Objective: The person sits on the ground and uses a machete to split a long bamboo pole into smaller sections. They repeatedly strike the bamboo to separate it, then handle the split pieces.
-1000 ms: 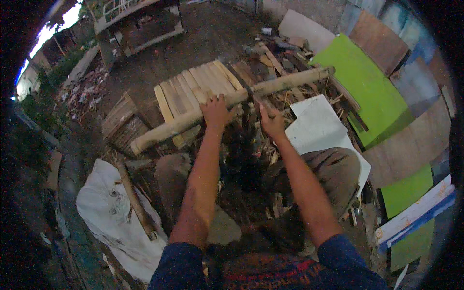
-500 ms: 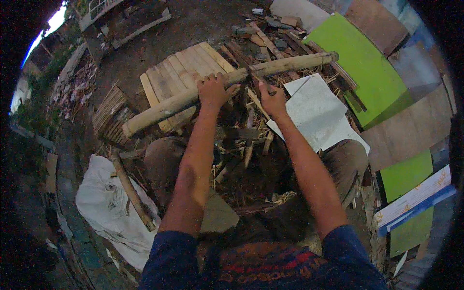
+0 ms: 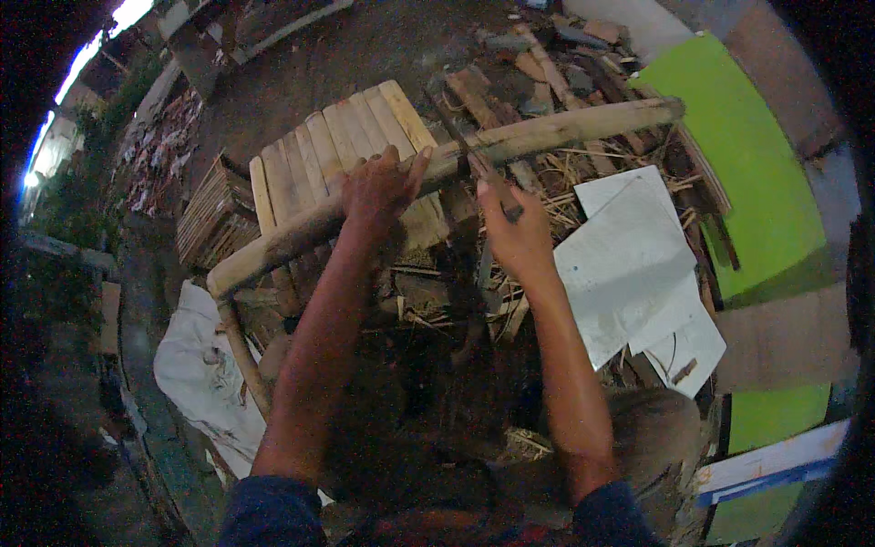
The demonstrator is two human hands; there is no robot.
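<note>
Left hand [image 3: 375, 187] laid over a long, pale-tan, round wooden pole [image 3: 283, 244], thumb spread toward the cut line; cannot tell whether its grip closes around the pole; right hand [image 3: 521, 235] just right of it, grip clamped on the near end of a dark, narrow-bladed hand tool [image 3: 453, 128]; blade crosses the pole near mid-length, between the two hands; pole lies obliquely before the person, left end nearer, right end farther; pale, flat, slatted wooden pieces [image 3: 351, 137] side by side beyond the left hand; overlapping white flat sheets [image 3: 624, 260] right of the right forearm; bright-green flat panel [image 3: 766, 173] farther right.
</note>
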